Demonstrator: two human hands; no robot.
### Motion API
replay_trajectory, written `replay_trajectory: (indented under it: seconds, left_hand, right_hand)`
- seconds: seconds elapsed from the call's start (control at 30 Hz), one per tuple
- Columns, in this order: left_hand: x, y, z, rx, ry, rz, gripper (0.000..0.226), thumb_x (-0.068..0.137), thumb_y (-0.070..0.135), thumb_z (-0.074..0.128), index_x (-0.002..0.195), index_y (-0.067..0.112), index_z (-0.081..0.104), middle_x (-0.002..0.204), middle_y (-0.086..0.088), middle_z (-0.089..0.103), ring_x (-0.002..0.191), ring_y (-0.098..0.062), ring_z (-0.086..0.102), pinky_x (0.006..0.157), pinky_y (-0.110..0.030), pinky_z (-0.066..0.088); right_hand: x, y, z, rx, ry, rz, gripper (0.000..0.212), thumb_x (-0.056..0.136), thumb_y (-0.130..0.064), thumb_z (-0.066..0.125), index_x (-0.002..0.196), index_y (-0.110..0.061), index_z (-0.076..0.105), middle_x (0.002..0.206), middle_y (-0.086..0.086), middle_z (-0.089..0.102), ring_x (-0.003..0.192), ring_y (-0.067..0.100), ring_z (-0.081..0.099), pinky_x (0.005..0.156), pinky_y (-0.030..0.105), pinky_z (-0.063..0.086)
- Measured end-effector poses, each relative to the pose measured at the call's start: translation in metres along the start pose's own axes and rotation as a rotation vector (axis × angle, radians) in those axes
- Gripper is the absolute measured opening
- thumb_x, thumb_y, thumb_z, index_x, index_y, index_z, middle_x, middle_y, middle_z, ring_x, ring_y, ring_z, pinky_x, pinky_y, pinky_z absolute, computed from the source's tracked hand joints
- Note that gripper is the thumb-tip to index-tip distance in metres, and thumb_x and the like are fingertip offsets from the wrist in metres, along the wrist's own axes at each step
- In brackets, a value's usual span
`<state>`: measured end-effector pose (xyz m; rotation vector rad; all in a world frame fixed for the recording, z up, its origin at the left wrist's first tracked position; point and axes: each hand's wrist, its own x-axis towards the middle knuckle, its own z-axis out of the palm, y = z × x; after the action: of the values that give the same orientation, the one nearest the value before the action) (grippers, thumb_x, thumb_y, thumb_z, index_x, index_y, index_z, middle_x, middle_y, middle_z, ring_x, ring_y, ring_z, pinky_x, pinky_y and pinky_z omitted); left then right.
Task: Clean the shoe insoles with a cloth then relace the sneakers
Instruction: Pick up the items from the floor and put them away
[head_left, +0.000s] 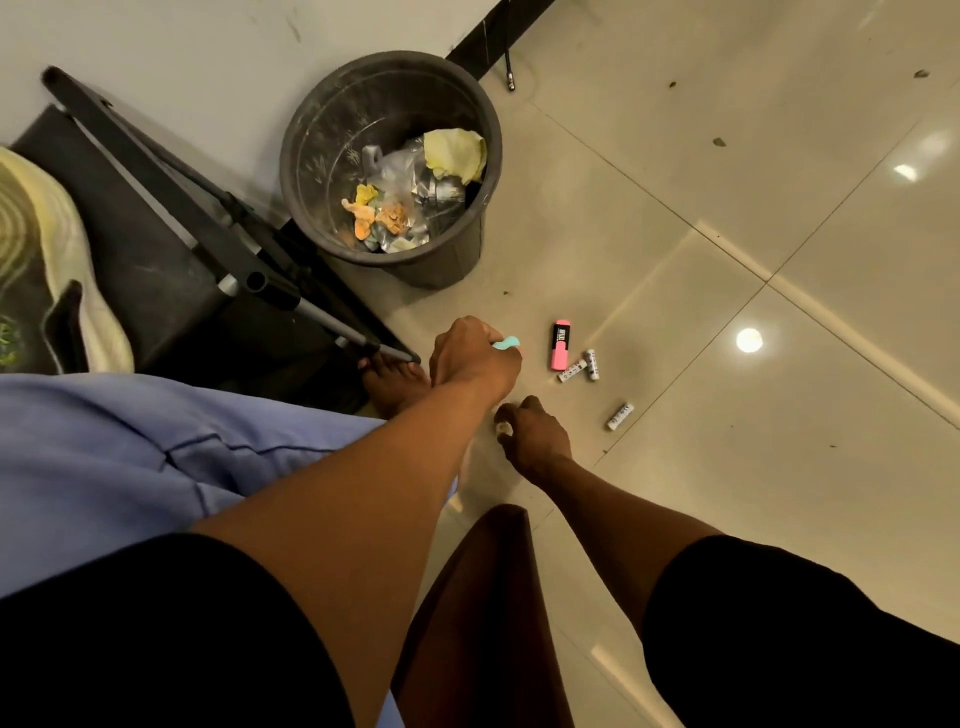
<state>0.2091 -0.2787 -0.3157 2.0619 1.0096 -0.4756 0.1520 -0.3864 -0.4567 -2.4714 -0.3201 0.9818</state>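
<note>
Down low, both arms reach to the floor — details by item:

Left hand (475, 358): fingers curled round a small mint-green object (506, 343), only its rounded end showing past the knuckles; what it is cannot be told.
Right hand (530, 428): fingertips pinch a small white piece (503, 428) at the floor, mostly hidden under the fingers.
Foot (395, 379): bare, just left of the left hand, toes under the tip of a stand leg.
Highlighter (560, 345): pink with a black label, lying on the tile just right of the left hand.
Batteries: two white ones (582, 366) touching in a V beside the highlighter, a third (620, 415) apart, nearer the right hand.
Sneaker (52, 270): at the left edge on a black surface — sole up, pale cream rim, worn greenish ringed tread, a dark strap across it; blurred, well apart from both hands.
Stand (234, 228): black folded legs lying between sneaker and bin.
Bin (389, 161): dark round bucket by the wall, holding yellow paper, clear plastic and orange scraps.
Floor (779, 208): glossy beige tiles with lamp glare.
</note>
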Motion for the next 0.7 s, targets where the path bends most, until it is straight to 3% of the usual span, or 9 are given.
replay_trajectory:
  seconds: [0.17,0.27,0.33,0.43,0.53,0.6,0.7]
  left_hand:
    - [0.001,0.011,-0.011,-0.051,-0.043,-0.034,0.024,0.082,0.018,0.08,0.076,0.027,0.059,0.095,-0.01,0.075,0.088,-0.028,0.074,0.082,-0.041,0.062]
    - [-0.003,0.031,-0.025,-0.151,-0.074,-0.066,0.029,0.082,0.005,0.079,0.074,0.023,0.058,0.096,-0.013,0.074,0.092,-0.028,0.074,0.086,-0.04,0.062]
    - [-0.011,0.046,-0.038,-0.235,-0.125,-0.078,0.026,0.087,0.001,0.074,0.076,0.017,0.057,0.095,-0.015,0.072,0.092,-0.028,0.074,0.087,-0.041,0.062]
    - [-0.028,0.066,-0.067,-0.376,-0.215,-0.075,0.014,0.091,-0.004,0.066,0.092,0.007,0.06,0.103,-0.02,0.069,0.091,-0.028,0.073,0.073,-0.036,0.064]
    - [-0.048,0.086,-0.106,-0.487,-0.231,-0.015,0.028,0.093,-0.006,0.063,0.12,0.0,0.059,0.116,-0.021,0.066,0.094,-0.027,0.072,0.06,-0.026,0.062]
    - [-0.068,0.101,-0.136,-0.608,-0.208,0.022,0.038,0.094,-0.003,0.064,0.13,0.0,0.054,0.115,-0.019,0.067,0.086,-0.026,0.075,0.065,-0.029,0.063]
    - [-0.114,0.107,-0.189,-0.763,-0.214,0.094,0.035,0.095,0.002,0.066,0.129,0.0,0.055,0.107,-0.018,0.071,0.081,-0.025,0.077,0.076,-0.034,0.064]
  right_hand:
    - [0.0,0.001,-0.008,0.168,0.063,0.014,0.027,0.091,-0.03,0.07,0.116,-0.021,0.069,0.112,0.003,0.065,0.099,0.024,0.062,0.079,0.033,0.052]
    - [-0.002,-0.002,-0.035,0.318,0.146,0.019,0.021,0.087,-0.03,0.072,0.105,-0.02,0.072,0.103,-0.004,0.071,0.094,0.018,0.066,0.077,0.031,0.051]
    - [-0.004,-0.009,-0.065,0.406,0.199,-0.008,0.013,0.083,-0.03,0.075,0.093,-0.022,0.073,0.093,-0.008,0.072,0.084,0.014,0.069,0.076,0.037,0.056]
    - [-0.009,-0.033,-0.125,0.551,0.275,-0.036,0.008,0.08,-0.027,0.079,0.081,-0.023,0.072,0.076,-0.006,0.072,0.066,0.015,0.071,0.07,0.043,0.06]
    - [-0.027,-0.074,-0.189,0.652,0.347,-0.094,0.008,0.08,-0.02,0.08,0.082,-0.015,0.074,0.073,0.003,0.073,0.063,0.02,0.073,0.068,0.045,0.062]
    - [-0.046,-0.105,-0.228,0.655,0.388,-0.178,0.007,0.083,-0.015,0.079,0.086,-0.01,0.074,0.075,0.008,0.073,0.067,0.023,0.073,0.068,0.044,0.063]
    - [-0.086,-0.154,-0.266,0.648,0.378,-0.31,0.005,0.085,-0.012,0.077,0.09,-0.01,0.075,0.078,0.009,0.074,0.074,0.026,0.074,0.069,0.04,0.064]
